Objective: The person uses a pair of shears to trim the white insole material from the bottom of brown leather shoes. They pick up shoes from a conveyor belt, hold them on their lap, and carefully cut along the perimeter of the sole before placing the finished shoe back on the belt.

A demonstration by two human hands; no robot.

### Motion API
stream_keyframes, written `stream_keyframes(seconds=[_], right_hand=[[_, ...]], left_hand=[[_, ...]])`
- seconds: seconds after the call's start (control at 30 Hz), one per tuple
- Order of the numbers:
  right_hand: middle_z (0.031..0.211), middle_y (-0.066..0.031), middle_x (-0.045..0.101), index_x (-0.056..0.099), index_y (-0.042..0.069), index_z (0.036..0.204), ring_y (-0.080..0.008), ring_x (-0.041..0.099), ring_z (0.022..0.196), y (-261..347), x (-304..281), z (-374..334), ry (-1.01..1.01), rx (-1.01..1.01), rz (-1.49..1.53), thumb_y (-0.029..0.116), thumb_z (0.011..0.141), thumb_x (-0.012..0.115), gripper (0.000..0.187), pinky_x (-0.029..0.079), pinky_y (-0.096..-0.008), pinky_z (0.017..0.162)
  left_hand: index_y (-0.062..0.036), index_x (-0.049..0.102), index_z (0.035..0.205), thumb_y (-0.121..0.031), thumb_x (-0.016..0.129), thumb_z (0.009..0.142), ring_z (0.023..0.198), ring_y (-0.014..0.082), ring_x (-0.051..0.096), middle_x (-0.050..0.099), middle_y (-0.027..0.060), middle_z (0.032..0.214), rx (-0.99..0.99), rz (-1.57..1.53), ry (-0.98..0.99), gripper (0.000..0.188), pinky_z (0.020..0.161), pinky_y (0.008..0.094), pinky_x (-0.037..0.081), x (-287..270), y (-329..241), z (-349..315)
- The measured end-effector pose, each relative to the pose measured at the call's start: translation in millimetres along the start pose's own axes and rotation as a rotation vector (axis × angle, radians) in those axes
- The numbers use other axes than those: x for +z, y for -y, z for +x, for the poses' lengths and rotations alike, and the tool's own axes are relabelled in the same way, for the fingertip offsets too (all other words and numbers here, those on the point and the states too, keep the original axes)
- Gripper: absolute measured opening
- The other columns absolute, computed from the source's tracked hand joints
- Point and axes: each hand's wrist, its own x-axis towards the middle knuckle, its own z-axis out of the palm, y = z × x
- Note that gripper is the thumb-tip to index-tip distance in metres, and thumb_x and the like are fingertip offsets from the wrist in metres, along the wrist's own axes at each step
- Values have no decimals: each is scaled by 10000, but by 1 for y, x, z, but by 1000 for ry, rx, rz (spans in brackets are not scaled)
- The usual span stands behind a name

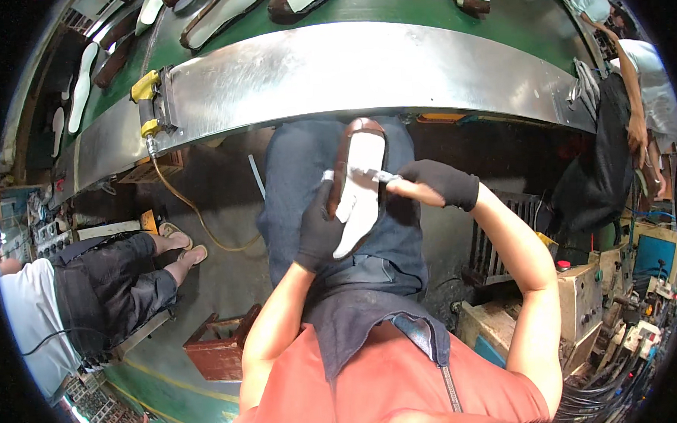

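Over my lap, a brown shoe (344,159) lies sole side up, its pale white bottom (364,199) facing me and its brown toe pointing away. My left hand (320,227), in a black glove with bare fingers, is wrapped round the shoe's left side near the heel. White tape shows on one of its fingertips. From the right, my gloved right hand (436,184) reaches over the shoe with its fingers pinched together. A short, narrow, dark-tipped tool (363,172) sticks out from them over the white bottom; its exact kind is too small to tell.
A metal ledge (333,70) runs ahead of my knees, beside a green conveyor belt (376,16) carrying several shoes. A yellow air tool (147,106) hangs at the ledge's left with its hose. A seated person (95,294) is at left, a brown stool (220,346) nearer, machine boxes (580,296) at right.
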Motion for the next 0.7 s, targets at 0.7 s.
stream_keyframes(seconds=[0.7], right_hand=[[772,-192,582,570,6,785,-360,563,676,93,-2,-56,-354,-331,-267,316,937,568,346,443,-412,621]], left_hand=[[58,408,1262,-320,636,831,1009,476,541,526,308,1102,426,669,-135,617,872,489,472,19,-27,36]])
